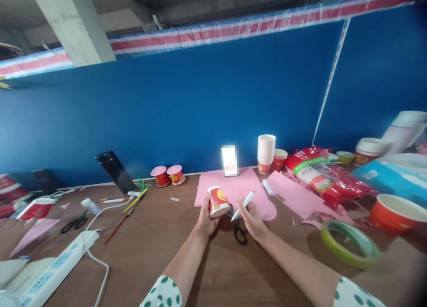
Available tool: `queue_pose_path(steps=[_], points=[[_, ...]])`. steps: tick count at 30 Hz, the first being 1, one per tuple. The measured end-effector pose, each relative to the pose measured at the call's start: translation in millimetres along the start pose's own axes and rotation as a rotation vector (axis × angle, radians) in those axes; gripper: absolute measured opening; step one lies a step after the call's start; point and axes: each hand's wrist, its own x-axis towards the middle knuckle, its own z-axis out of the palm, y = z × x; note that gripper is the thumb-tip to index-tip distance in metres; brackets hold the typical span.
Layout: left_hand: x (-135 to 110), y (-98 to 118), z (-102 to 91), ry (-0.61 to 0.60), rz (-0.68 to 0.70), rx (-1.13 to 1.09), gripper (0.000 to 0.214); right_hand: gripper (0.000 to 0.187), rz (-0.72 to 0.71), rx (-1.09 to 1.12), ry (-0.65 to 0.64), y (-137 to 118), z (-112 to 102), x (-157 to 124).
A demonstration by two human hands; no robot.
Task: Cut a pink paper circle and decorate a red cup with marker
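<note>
My left hand [207, 219] is wrapped round a red and white paper cup [217, 200] that is tilted, with its wide rim to the lower right. Between the fingers of my right hand [251, 216] is a white marker pen [244, 203], its tip pointing down and left, just right of the cup. Below the two hands lie black-handled scissors [240, 234], their blades mostly hidden. Pink paper sheets [247, 178] lie behind the cup. A second white marker or cap-like tube [267, 187] rests on the paper to the right.
At the back stand a lit phone [230, 160], stacked cups [266, 151] and two pink-topped cups [175, 175]. Right are a red plastic bag [313, 173], green tape roll [347, 244] and orange bowl [396, 213]. Left are a black bottle [115, 171], pencils [135, 204] and a power strip [56, 264].
</note>
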Motion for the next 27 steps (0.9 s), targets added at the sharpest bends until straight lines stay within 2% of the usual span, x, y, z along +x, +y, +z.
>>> queue_pose_path(steps=[7,16,27], points=[[-0.3,-4.3,0.5,-0.054,-0.016,0.017,0.05,0.046,0.021,-0.024,-0.071,7.4,-2.8,-3.4],[-5.1,-2.8,-0.9,-0.022,-0.018,-0.046,0.046,0.049,0.049,-0.047,0.02,-0.8,-3.9,-1.7],[-6.0,-5.1,-0.3,-0.095,-0.058,-0.046,0.049,0.049,0.061,-0.075,-0.039,7.3,-6.1,-2.0]])
